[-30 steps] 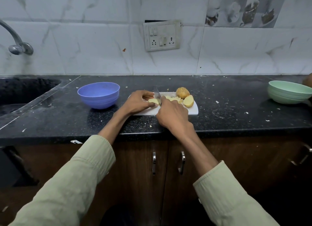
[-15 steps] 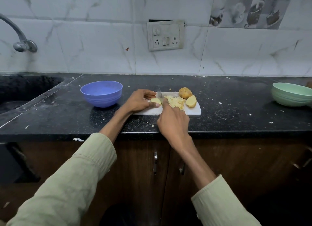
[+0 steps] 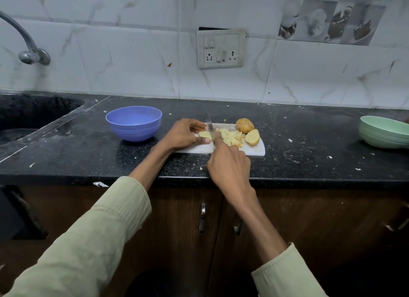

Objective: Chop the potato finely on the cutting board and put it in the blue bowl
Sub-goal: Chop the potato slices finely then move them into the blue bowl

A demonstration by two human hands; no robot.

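Note:
A white cutting board (image 3: 254, 151) lies on the black counter. My left hand (image 3: 182, 134) pinches a pale potato piece (image 3: 204, 136) at the board's left end. My right hand (image 3: 229, 167) grips a knife (image 3: 209, 126), forefinger along the blade, which stands right beside that piece. To the blade's right lies a pile of finely chopped potato (image 3: 231, 137). Beyond the pile sit a whole potato (image 3: 244, 125) and a cut half (image 3: 252, 137). The blue bowl (image 3: 134, 122) stands empty to the left of the board.
A green bowl (image 3: 384, 131) sits at the counter's far right. A black sink (image 3: 33, 112) with a tap (image 3: 28, 50) takes up the left end. Small potato scraps dot the counter (image 3: 309, 146). A socket plate (image 3: 221, 48) hangs on the tiled wall.
The chopped pile, half hidden by my right hand a second ago, now lies in the open to the knife's right. Both hands keep their hold near the board's left end.

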